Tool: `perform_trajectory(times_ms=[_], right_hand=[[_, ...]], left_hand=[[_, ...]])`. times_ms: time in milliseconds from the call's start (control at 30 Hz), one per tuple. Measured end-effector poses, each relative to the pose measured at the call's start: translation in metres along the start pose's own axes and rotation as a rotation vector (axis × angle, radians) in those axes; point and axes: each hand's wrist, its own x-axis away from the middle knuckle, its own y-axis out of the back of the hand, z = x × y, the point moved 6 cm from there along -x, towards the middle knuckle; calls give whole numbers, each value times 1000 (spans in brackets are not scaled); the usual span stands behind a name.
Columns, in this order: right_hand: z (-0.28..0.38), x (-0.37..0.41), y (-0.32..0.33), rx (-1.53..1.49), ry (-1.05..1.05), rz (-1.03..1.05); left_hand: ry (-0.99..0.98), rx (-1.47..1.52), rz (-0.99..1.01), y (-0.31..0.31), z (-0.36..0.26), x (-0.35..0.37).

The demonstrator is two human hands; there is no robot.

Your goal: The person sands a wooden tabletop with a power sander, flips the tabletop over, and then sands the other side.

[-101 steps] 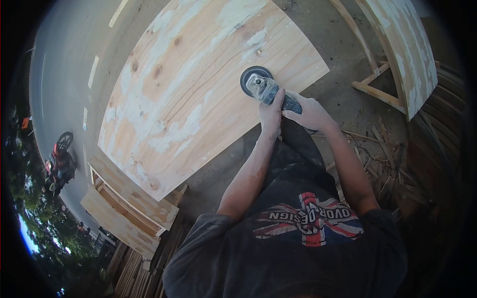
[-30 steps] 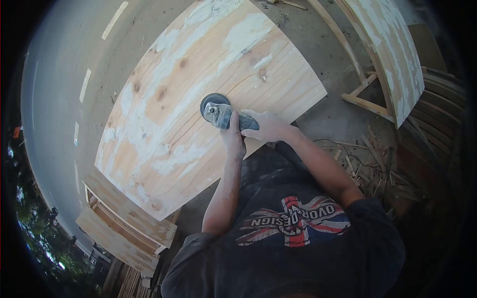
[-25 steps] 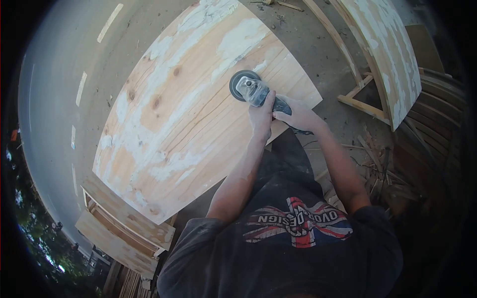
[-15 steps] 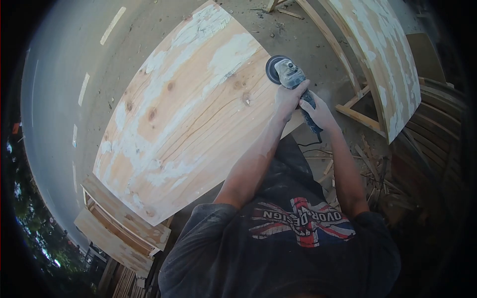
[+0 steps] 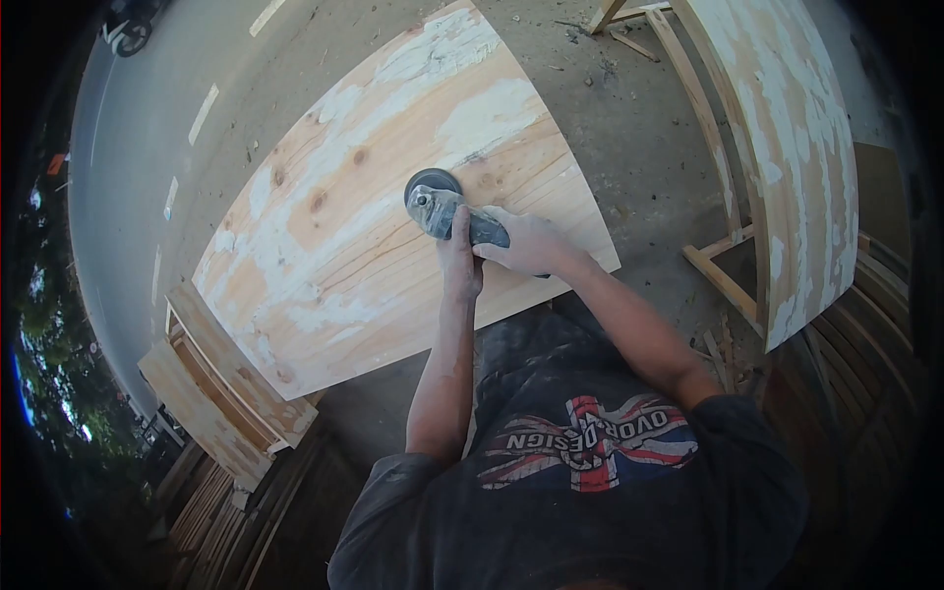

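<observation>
Dusty angle grinder with a round sanding disc lies over the middle of a large wooden panel. The disc's face is turned down to the panel and hidden; it seems to touch the wood. Close behind the grinder's head, my left hand is wrapped round the body with its thumb along the top. My right hand grips the rear of the body from the right. White dust coats both hands. The panel has curved edges, dark knots and pale patches of filler.
A second patched panel on a wooden frame stands at the right. At the lower left is a narrow wooden frame, with stacked slats below it. A road with a motorcycle runs along the left.
Both hands have carried the grinder from the panel's right edge leftward to its middle. The grinder has turned so its body points more to the right. The view has shifted, and a motorcycle now shows.
</observation>
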Motion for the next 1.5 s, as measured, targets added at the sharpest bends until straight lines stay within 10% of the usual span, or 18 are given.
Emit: perform_trajectory(times_ms=[1100,1333,1500], right_hand=[[-114,45,55,-357,-92,-569],[-72,0,23,-187,111,-233],[-87,9,41,-300,71,-342]], left_hand=[[199,-580,445,-169,27,-20],[110,-361,13,-79,8,-8],[75,-403,109,-110,12,-22]])
